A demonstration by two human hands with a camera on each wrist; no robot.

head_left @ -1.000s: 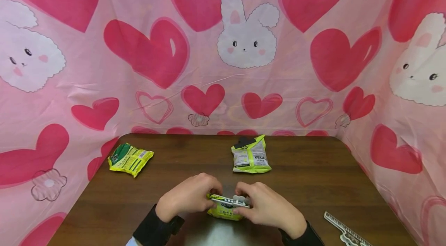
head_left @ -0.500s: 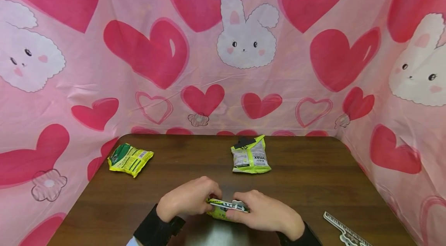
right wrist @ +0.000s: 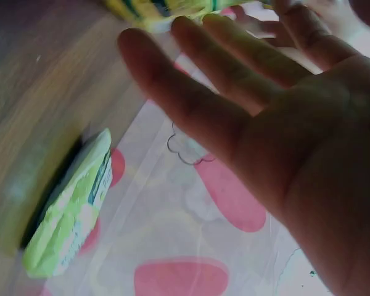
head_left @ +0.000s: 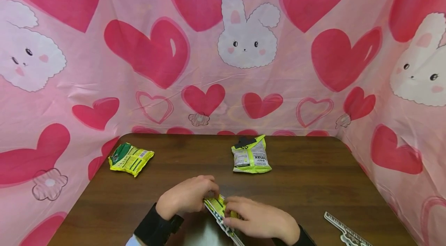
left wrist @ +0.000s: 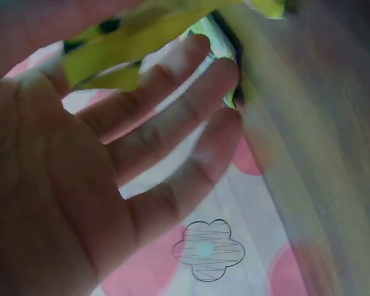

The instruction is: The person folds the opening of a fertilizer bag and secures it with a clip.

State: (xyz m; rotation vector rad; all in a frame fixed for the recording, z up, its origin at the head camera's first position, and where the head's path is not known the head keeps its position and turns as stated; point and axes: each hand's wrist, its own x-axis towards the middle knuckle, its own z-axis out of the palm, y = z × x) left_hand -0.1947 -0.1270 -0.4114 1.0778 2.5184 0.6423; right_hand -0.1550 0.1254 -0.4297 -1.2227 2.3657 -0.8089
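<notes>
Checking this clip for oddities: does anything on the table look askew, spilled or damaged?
Nothing spilled or visibly damaged. The yellow-green snack packet in both hands lies slanted, and the yellow-green foil packet at the dark wooden table's far left sits near the edge.

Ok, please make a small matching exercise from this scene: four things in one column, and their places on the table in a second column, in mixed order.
Things
1. packet with the word max
2. packet with green stripes
3. packet held in both hands
4. white serrated strip

Places
A. near right corner of the table
B. far left corner
C. near edge, middle
D. far side, middle

Pairs: 1-D, 2-B, 3-C, 4-A
</notes>
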